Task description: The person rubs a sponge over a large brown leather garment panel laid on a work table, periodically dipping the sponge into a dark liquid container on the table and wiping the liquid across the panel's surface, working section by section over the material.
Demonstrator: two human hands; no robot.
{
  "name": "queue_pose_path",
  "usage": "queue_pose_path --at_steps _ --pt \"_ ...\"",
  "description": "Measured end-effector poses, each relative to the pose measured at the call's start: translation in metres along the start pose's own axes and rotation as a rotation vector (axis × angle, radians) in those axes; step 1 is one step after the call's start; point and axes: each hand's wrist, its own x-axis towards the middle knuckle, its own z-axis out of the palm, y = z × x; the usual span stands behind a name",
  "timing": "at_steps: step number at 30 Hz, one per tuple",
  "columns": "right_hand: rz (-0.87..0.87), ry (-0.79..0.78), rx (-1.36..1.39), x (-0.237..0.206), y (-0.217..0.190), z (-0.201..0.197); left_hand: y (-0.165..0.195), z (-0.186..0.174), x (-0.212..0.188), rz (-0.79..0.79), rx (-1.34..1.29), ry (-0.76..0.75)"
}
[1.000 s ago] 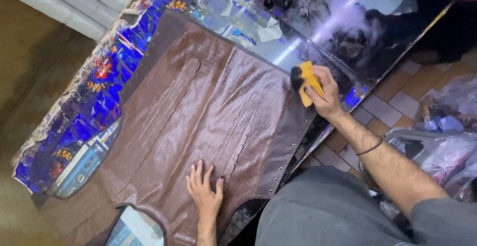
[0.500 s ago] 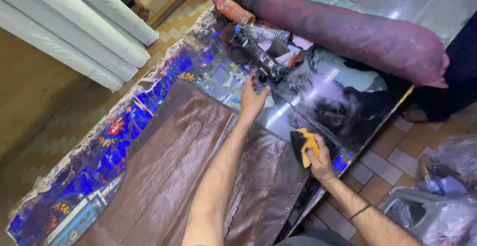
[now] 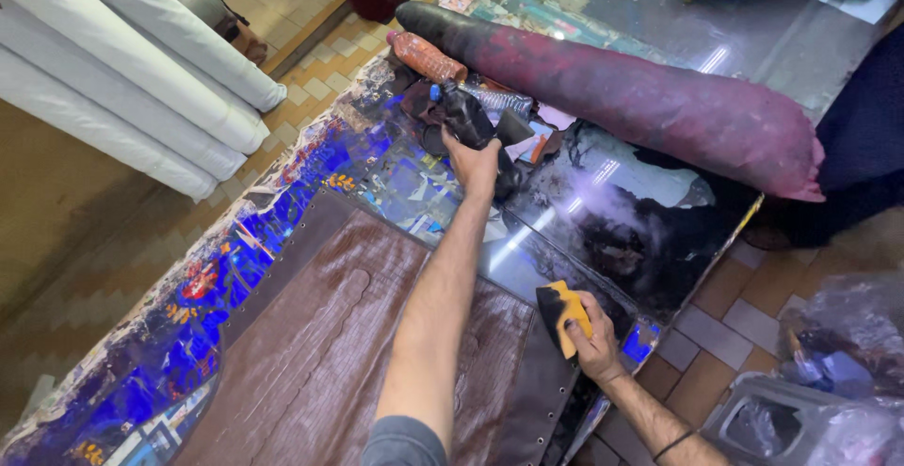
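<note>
A large brown leather piece (image 3: 320, 353) with a row of eyelets along its edge lies flat on the glass-topped table (image 3: 395, 184). My left hand (image 3: 474, 160) reaches far across the table and closes on a black leather scrap (image 3: 468, 116) in a pile of dark offcuts. My right hand (image 3: 595, 339) rests at the table's near right edge, gripping a yellow and black sponge pad (image 3: 563, 315) against the leather's corner.
A long dark red leather roll (image 3: 650, 99) lies across the far side, with an orange plastic bottle (image 3: 426, 57) beside it. White fabric rolls (image 3: 132, 71) lean at the left. Plastic bags (image 3: 829, 362) and a grey container sit on the tiled floor at right.
My left hand left the brown leather, reached forward across the table and took hold of a black scrap. My view tilted up toward the far side. The right hand stayed on the pad.
</note>
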Motion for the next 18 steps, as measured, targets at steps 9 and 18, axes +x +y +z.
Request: queue_pose_path --at_steps 9,18 --pt "0.047 0.007 0.065 0.000 -0.005 0.002 -0.004 -0.116 -0.067 0.194 -0.300 -0.260" --pt "-0.003 0.022 -0.009 -0.004 -0.012 0.005 -0.019 -0.199 -0.105 0.186 -0.143 -0.203"
